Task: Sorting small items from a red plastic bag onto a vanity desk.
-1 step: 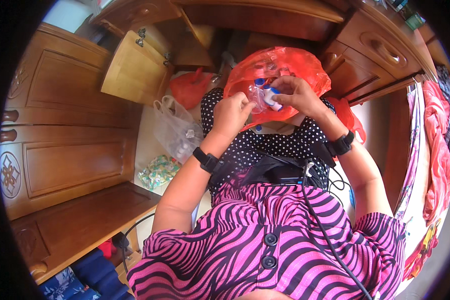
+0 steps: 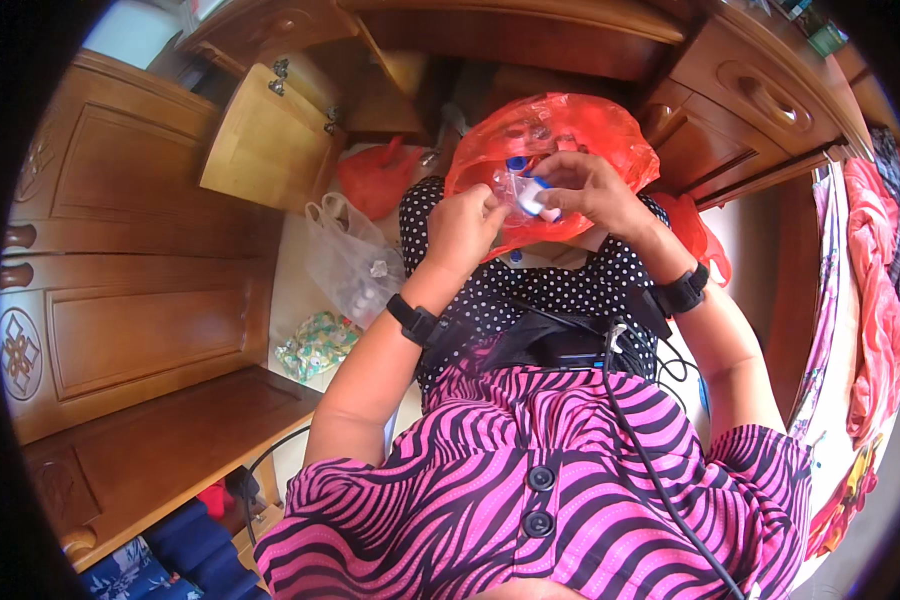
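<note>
A translucent red plastic bag (image 2: 610, 130) lies spread on my lap, its mouth toward me. My left hand (image 2: 465, 228) pinches the edge of a small clear plastic bag (image 2: 508, 188) over that mouth. Between the thumb and fingers of my right hand (image 2: 592, 192) is a small white and blue object (image 2: 533, 199), partly hidden by the fingers and the clear plastic; its kind does not show. A round blue cap-like thing (image 2: 517, 163) sits just beyond, inside the red bag.
Left of my knees lie a white plastic bag (image 2: 345, 255), another red bag (image 2: 375, 178) and a patterned cloth bundle (image 2: 317, 345). An open cabinet door (image 2: 268, 140) juts out at the far left. Wooden drawers (image 2: 745, 95) stand at the far right, and clothes (image 2: 870, 290) hang nearer.
The white and blue object has shifted slightly left and turned in my right fingers, closer to the clear bag. My left hand stays nearly in place.
</note>
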Available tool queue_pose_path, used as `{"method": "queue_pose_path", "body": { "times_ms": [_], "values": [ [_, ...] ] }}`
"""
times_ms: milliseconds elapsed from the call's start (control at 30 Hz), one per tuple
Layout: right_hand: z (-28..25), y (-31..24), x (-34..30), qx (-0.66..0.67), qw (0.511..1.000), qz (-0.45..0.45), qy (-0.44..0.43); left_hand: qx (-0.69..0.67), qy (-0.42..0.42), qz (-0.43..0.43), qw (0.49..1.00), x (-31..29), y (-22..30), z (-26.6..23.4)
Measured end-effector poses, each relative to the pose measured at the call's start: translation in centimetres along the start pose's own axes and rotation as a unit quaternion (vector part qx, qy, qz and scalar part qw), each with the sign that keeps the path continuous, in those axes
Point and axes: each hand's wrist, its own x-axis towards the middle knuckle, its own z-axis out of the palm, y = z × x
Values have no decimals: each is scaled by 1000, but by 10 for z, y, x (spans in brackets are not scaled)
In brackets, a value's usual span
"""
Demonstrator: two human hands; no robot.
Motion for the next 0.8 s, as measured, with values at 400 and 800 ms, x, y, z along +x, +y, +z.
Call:
{"method": "queue_pose_path", "body": {
  "times_ms": [400, 800],
  "values": [
    [14, 18, 1, 49, 998, -27, -3, -289, -85, -143, 943, 8, 2, 11],
    [36, 15, -15, -407, 889, -179, 109, -47, -38, 78, 995, -1, 28, 7]
  ]
}}
